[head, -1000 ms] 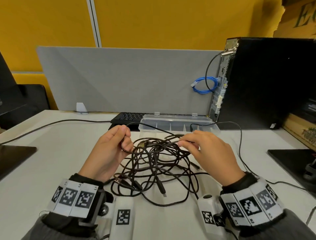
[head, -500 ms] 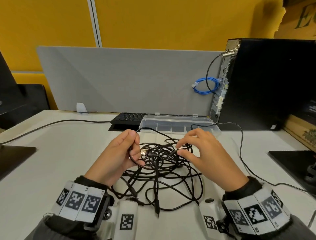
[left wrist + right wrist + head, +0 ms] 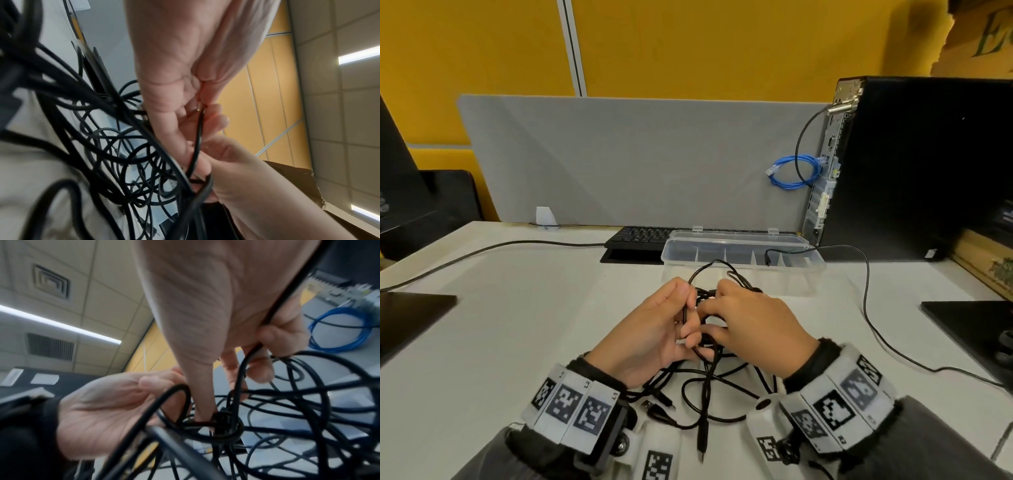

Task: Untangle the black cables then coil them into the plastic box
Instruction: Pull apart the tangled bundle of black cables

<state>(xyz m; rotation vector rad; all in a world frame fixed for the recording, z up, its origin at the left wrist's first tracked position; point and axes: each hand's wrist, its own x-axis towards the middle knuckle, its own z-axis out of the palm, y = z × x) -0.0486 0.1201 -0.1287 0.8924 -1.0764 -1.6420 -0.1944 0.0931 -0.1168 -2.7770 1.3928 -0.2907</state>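
Note:
A tangle of black cables [image 3: 705, 387] hangs between my hands above the white desk, its loose ends and plugs trailing toward me. My left hand [image 3: 654, 329] grips strands of the black cables [image 3: 197, 142] between curled fingers and thumb. My right hand [image 3: 750, 322] is pressed close against it, fingers curled round other strands of the black cables [image 3: 242, 373] near a knot [image 3: 224, 426]. The clear plastic box [image 3: 739, 253] lies open just beyond the hands, with dividers inside and a cable end drooping into it.
A black keyboard [image 3: 640, 236] sits behind the box against a grey partition [image 3: 637, 161]. A black computer tower [image 3: 914, 164] with a blue cable coil [image 3: 796, 171] stands at the right. Thin black cords cross the desk [image 3: 500, 325] left and right. Dark pads lie at both desk edges.
Both hands have drawn together and lifted the tangle off the desk. The bundle, spread flat a second ago, now hangs bunched between them.

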